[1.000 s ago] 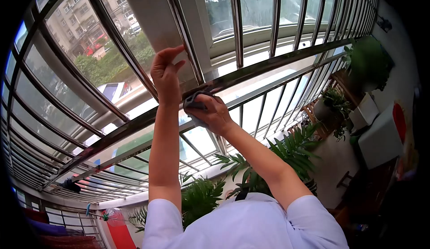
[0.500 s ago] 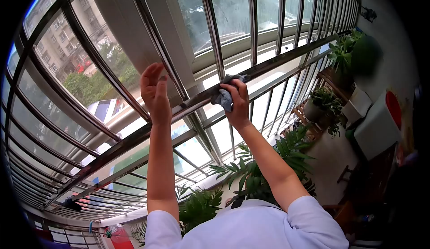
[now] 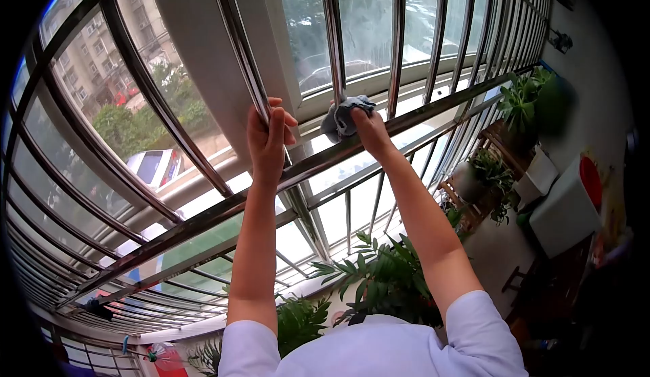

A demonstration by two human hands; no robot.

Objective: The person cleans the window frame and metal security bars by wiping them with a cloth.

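Note:
Wrapped around an upright metal bar [image 3: 238,42] of the window grille is my left hand [image 3: 267,148], its thumb pointing up and its fingertips showing on the right. My right hand [image 3: 372,133] grips a crumpled grey-blue cloth [image 3: 347,116]. The cloth presses around the foot of another upright bar [image 3: 332,35], just above the thick horizontal rail [image 3: 321,162]. Part of the cloth hangs down behind the rail, and the right fingers are mostly hidden by it.
Beyond the grille are a white window frame [image 3: 288,38] and glass panes. Leafy plants [image 3: 386,279] stand below my arms. Potted plants [image 3: 484,170] on a wooden stand and a white bin-like box [image 3: 565,214] are at the right.
My left hand has gone from loosely raised beside the bar to closed around it. My right hand has moved the cloth from the horizontal rail onto the foot of the upright bar.

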